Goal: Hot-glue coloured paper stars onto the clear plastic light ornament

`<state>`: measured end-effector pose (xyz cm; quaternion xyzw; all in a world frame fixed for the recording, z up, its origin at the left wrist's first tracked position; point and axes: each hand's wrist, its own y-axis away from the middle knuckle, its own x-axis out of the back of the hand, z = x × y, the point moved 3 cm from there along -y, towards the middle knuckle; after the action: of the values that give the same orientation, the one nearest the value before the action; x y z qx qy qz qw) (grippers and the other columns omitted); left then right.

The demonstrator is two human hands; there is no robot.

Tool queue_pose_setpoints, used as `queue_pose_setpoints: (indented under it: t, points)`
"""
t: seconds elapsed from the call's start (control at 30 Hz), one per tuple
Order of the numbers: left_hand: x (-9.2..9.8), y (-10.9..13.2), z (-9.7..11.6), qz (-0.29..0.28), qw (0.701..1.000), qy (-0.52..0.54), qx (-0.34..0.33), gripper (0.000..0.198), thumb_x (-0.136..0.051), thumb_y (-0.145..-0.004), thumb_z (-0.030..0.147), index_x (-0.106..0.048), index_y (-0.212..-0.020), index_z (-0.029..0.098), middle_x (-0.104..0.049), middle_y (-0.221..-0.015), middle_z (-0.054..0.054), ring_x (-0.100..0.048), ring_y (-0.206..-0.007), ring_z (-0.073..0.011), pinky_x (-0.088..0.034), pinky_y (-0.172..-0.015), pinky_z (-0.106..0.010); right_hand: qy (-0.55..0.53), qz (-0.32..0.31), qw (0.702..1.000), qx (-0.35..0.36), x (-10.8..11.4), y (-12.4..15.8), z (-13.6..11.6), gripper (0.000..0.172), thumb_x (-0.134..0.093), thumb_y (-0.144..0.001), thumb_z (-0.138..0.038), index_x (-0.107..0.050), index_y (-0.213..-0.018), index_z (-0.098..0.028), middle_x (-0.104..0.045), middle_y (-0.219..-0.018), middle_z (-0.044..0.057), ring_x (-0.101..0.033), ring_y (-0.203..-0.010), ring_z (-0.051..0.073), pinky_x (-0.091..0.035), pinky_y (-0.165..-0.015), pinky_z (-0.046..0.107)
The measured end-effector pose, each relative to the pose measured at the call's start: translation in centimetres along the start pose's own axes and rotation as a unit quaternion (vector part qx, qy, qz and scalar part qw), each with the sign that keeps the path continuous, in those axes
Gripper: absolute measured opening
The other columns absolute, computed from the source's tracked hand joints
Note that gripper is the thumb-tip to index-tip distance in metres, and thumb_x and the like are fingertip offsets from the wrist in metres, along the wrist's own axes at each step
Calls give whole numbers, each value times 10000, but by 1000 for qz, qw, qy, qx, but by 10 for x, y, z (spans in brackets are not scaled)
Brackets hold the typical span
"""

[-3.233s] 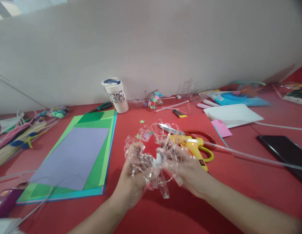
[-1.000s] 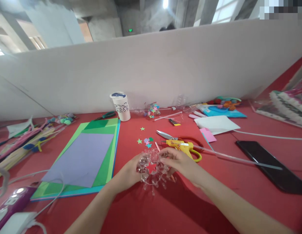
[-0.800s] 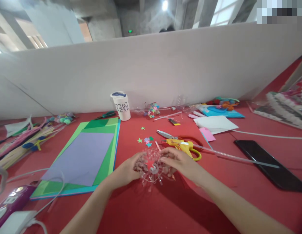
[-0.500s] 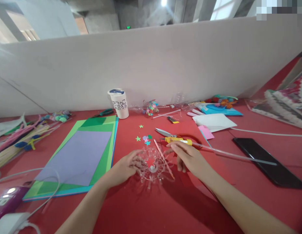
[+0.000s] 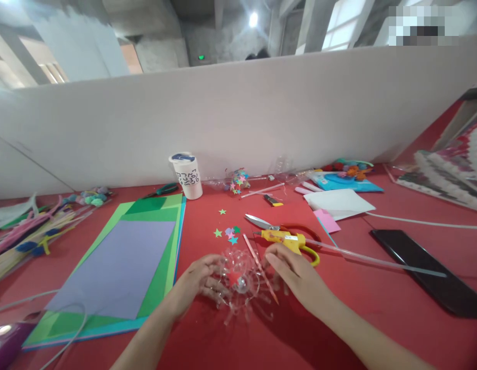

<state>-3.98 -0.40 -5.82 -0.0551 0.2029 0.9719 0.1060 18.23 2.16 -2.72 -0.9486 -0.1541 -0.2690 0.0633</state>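
A clear plastic piece with many thin curled strips [image 5: 240, 303], like a flower, rests on the red table. A red star [image 5: 234, 278] and a small shiny round bit [image 5: 242, 284] show in its middle. My left hand [image 5: 202, 282] has its bent fingers round the left side of the plastic piece. On the other side, my right hand [image 5: 296, 270] is by the right-hand strips with fingers loosely bent and apart; some fingertips are blurred. A pink pencil [image 5: 254, 250] slants between the right hand and the plastic. Loose paper stars [image 5: 233, 240] lie just beyond.
Behind my right hand lie a yellow glue gun [image 5: 279, 236] with a long glue stick and scissors [image 5: 261, 222]. A black phone [image 5: 419, 270] is at right, coloured paper sheets [image 5: 115, 262] at left. A white cup [image 5: 187, 177] stands near the white partition [image 5: 231, 118].
My right hand has come down and slightly left, closer to the plastic piece. The view has tilted up a little. My left hand stays at the plastic's left side.
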Motion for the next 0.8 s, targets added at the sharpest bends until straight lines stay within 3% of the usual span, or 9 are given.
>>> queue_pose_setpoints:
  t: [0.13, 0.27, 0.4, 0.53, 0.8]
  points:
    - [0, 1, -3, 7, 1000, 20, 10, 447, -540, -799, 492, -522, -1107, 169, -628, -874, -62, -666, -632, -189, -535, -539, -319, 39, -21, 999, 4, 0, 9, -7, 285, -401, -915, -461, -535, -1010, -228, -570, -647, -26, -567, -553, 158, -437, -553, 281]
    - [-5, 4, 1, 4, 1000, 15, 7, 468, -674, -732, 468, -554, -1072, 169, -594, -826, -17, -632, -632, -153, -529, -548, -289, 94, -41, 995, 11, -3, 14, -8, 357, -427, -903, -452, -526, -1143, -206, -605, -730, 21, -570, -601, 185, -432, -583, 316]
    - [-9, 5, 6, -12, 1000, -8, -4, 423, -710, -699, 364, -558, -1035, 158, -583, -789, 4, -624, -633, -139, -522, -566, -274, 156, -59, 986, 24, -9, 14, -6, 372, -415, -910, -439, -516, -1173, -196, -650, -842, 63, -597, -663, 197, -452, -627, 339]
    - [-9, 7, 9, -17, 999, -42, -7, 322, -646, -733, 299, -559, -1001, 145, -597, -738, -1, -626, -650, -154, -542, -596, -305, 154, -67, 986, 5, -12, 11, -4, 376, -430, -909, -438, -515, -1187, -199, -659, -795, 47, -607, -623, 181, -462, -587, 310]
    - [-5, 14, 14, -15, 997, -72, 20, 330, -629, -776, 317, -563, -1052, 149, -619, -767, -7, -620, -658, -149, -539, -616, -306, 163, -61, 984, 31, -9, 14, -6, 340, -451, -898, -398, -535, -1159, -198, -674, -803, 56, -644, -685, 202, -497, -628, 344]
